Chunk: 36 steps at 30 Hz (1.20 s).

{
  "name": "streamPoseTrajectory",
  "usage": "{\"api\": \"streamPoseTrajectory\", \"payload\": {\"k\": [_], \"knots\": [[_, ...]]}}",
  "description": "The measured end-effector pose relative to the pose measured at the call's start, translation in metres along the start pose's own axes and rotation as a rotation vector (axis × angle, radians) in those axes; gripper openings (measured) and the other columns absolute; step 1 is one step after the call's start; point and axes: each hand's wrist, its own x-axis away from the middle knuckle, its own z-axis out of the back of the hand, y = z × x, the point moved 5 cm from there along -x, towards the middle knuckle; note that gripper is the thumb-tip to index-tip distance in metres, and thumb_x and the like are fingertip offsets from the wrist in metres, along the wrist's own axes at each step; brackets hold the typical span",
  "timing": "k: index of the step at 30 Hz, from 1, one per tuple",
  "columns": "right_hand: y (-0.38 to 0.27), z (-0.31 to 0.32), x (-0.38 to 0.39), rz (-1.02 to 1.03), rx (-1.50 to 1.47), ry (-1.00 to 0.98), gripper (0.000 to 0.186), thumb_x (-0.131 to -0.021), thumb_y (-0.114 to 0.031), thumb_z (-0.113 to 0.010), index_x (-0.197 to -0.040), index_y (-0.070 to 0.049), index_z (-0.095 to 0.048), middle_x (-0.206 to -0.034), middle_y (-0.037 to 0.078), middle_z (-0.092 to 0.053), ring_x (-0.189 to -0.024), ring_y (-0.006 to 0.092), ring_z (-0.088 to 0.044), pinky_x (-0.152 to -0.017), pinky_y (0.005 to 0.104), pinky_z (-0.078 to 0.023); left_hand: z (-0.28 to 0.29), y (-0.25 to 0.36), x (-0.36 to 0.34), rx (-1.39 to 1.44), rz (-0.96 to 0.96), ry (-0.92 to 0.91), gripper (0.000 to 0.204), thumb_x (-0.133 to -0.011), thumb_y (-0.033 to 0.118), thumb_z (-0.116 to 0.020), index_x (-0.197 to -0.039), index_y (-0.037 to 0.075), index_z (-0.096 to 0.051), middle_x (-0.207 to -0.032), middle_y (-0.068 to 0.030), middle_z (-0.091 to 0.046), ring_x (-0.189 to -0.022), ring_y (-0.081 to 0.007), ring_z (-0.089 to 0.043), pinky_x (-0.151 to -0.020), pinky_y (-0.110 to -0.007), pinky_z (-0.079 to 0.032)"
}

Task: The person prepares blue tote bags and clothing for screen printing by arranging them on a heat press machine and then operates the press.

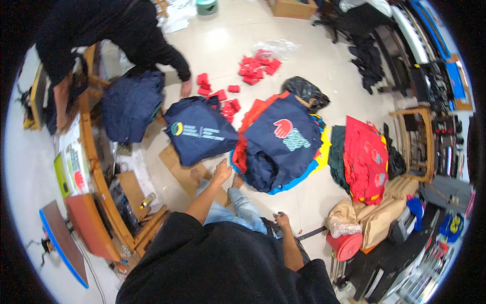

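My left hand [221,172] reaches forward over my legs with its fingers partly stretched out and nothing seen in it. It is nearest to a pile of navy cloth [200,144] with a printed logo; whether it touches the pile I cannot tell. To the right lies a stack of navy cloth [283,139] with a red hand print, with blue, yellow and red cloth edges under it. A crumpled navy piece [262,171] rests on its near side. My right hand [282,219] hangs low by my right side, fingers loosely bent and apart, apparently holding nothing.
Red cloth bundles [253,68] are scattered beyond the piles. A co-worker's hand [186,88] comes down near them, beside another navy pile [132,106]. A printed red stack [367,159], a red round stool [345,245] and a wooden frame [412,144] stand right; wooden table frames [96,172] line the left.
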Motion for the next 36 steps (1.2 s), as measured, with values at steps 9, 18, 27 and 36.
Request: {"api": "streamPoseTrajectory", "payload": {"k": [9, 18, 27, 36], "knots": [[-0.118, -0.037, 0.051, 0.424, 0.186, -0.025, 0.029, -0.088, -0.019, -0.063, -0.111, -0.003, -0.066, -0.083, 0.007, -0.068, -0.072, 0.0117, -0.062, -0.06, 0.0274, -0.047, 0.04, -0.257, -0.057, 0.15, 0.09, 0.196, 0.051, -0.088, 0.028, -0.059, -0.128, -0.003, -0.05, -0.132, -0.0244, -0.051, -0.125, -0.034, -0.046, -0.106, -0.04, -0.034], [-0.212, -0.027, 0.1, 0.185, 0.003, -0.03, 0.037, -0.094, -0.025, -0.057, -0.123, -0.002, -0.055, -0.105, 0.011, -0.067, -0.092, 0.0189, -0.065, -0.076, 0.0306, -0.05, 0.08, -0.281, -0.116, 1.771, 0.756, 0.185, 0.048, -0.088, 0.059, -0.056, -0.109, 0.016, -0.061, -0.119, -0.0036, -0.06, -0.105, -0.0244, -0.056, -0.078, -0.038, -0.046], [-0.184, -0.137, 0.119, 0.241, 0.273, -0.219, 0.042, -0.091, -0.022, -0.06, -0.124, 0.003, -0.054, -0.1, 0.018, -0.069, -0.092, 0.0206, -0.067, -0.083, 0.031, -0.051, 0.068, -0.327, -0.122, 2.257, 0.542, -0.001, 0.057, -0.076, 0.054, -0.073, -0.117, 0.018, -0.057, -0.122, -0.0013, -0.059, -0.115, -0.0243, -0.053, -0.096, -0.052, -0.039], [-0.295, -0.162, 0.137, 0.41, 0.317, -0.223, 0.043, -0.091, -0.025, -0.061, -0.122, 0.004, -0.056, -0.098, 0.017, -0.069, -0.09, 0.0206, -0.066, -0.084, 0.0316, -0.05, 0.217, -0.207, -0.042, 1.139, 0.234, 0.269, 0.054, -0.086, 0.045, -0.065, -0.114, 0.0, -0.06, -0.117, -0.0135, -0.063, -0.105, -0.0235, -0.061, -0.092, -0.038, -0.046]]}}
